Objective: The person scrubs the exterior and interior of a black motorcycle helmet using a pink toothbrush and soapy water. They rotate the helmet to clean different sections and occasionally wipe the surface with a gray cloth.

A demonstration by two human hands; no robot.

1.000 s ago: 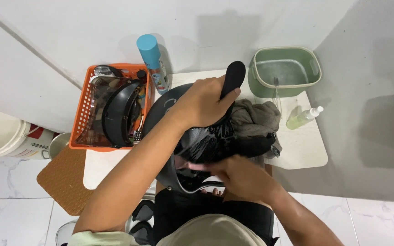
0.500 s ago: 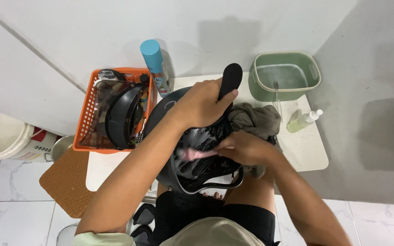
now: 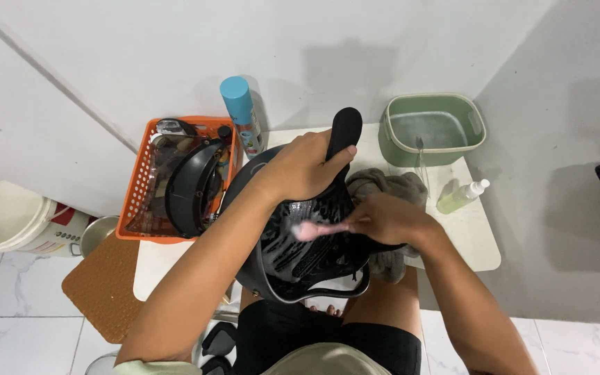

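My left hand (image 3: 307,167) is clenched around the top edge of the black helmet (image 3: 300,243), holding it tilted over my lap at the near edge of the white table (image 3: 467,236), while my right hand (image 3: 387,221) grips a pink toothbrush (image 3: 317,229) pressed into the soapy lining. If my left grip slackens on the wet shell, I think the helmet could slide down off my lap, or foam could spatter my legs.

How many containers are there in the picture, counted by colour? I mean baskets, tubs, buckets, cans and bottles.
Orange: 1, the basket
Green: 2, the tub and the small spray bottle
Blue-capped: 1, the spray can
White: 1, the bucket
Total: 5
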